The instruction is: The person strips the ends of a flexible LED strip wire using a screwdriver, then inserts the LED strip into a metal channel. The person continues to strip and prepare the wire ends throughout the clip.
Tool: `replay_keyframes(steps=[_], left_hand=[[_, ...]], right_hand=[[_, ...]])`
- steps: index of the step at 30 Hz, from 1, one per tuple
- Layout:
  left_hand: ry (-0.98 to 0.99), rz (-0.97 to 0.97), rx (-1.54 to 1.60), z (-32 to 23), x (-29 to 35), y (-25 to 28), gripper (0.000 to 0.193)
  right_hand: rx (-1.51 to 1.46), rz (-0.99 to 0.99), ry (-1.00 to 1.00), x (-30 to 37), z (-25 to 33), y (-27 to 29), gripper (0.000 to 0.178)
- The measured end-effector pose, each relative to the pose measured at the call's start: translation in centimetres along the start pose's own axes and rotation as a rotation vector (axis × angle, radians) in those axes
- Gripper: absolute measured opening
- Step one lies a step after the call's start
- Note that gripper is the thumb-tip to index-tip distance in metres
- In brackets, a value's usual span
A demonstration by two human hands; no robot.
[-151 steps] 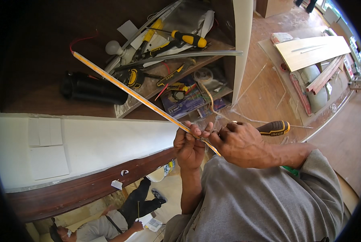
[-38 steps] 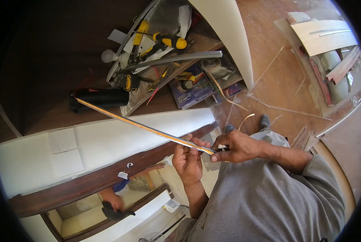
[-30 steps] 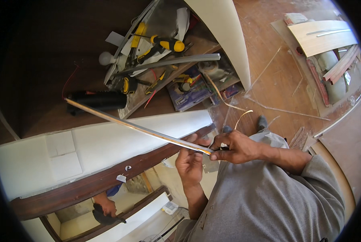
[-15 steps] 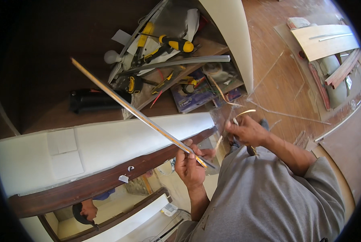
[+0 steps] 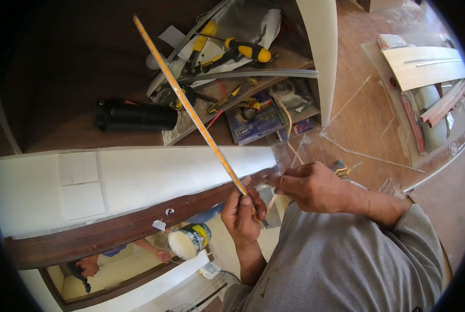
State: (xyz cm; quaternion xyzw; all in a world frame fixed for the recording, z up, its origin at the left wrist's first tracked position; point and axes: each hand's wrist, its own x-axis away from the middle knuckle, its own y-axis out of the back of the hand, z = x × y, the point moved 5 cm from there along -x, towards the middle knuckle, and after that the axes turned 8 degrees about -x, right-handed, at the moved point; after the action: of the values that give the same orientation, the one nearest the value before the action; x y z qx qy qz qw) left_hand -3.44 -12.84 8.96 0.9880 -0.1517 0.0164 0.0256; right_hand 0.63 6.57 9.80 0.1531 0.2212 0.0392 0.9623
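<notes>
My left hand [image 5: 240,210] is closed round the lower end of a long, slim metal channel [image 5: 198,122] with a yellow-orange LED strip along its face. The channel slants up and to the left, its far end in front of the dark cabinet. Close by on the right, my right hand [image 5: 315,190] is closed, with thumb and forefinger pinched near the channel's lower end. A thin pale strip [image 5: 287,120] curls down from the shelf side and passes behind this hand. Its grip on the strip is partly hidden.
On the cabinet shelf lie a yellow-and-black screwdriver [image 5: 248,50], a grey profile [image 5: 253,75], a utility knife [image 5: 224,100] and a black case [image 5: 136,115]. At lower left, a person [image 5: 87,266] reaches toward a bucket [image 5: 190,241]. Boards [image 5: 424,65] rest on sacks at right.
The channel has swung more upright, its far end moving right. My right hand has come left and closer to my left hand. The bucket has come into view beside the other person's hand.
</notes>
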Motion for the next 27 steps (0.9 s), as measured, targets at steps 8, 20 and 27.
replay_keyframes(steps=[8,20,27], left_hand=[[0.018,0.0,-0.002,0.0,-0.1,1.2,0.033],[-0.017,0.056,-0.063,0.1,-0.6,2.3,0.033],[-0.095,0.097,-0.098,0.0,-1.2,2.8,0.036]], right_hand=[[0.4,0.029,0.048,-1.5,3.5,-1.4,0.053],[0.494,0.11,-0.048,-3.0,3.8,-3.3,0.049],[0.541,0.17,-0.115,-3.6,4.1,-3.8,0.047]])
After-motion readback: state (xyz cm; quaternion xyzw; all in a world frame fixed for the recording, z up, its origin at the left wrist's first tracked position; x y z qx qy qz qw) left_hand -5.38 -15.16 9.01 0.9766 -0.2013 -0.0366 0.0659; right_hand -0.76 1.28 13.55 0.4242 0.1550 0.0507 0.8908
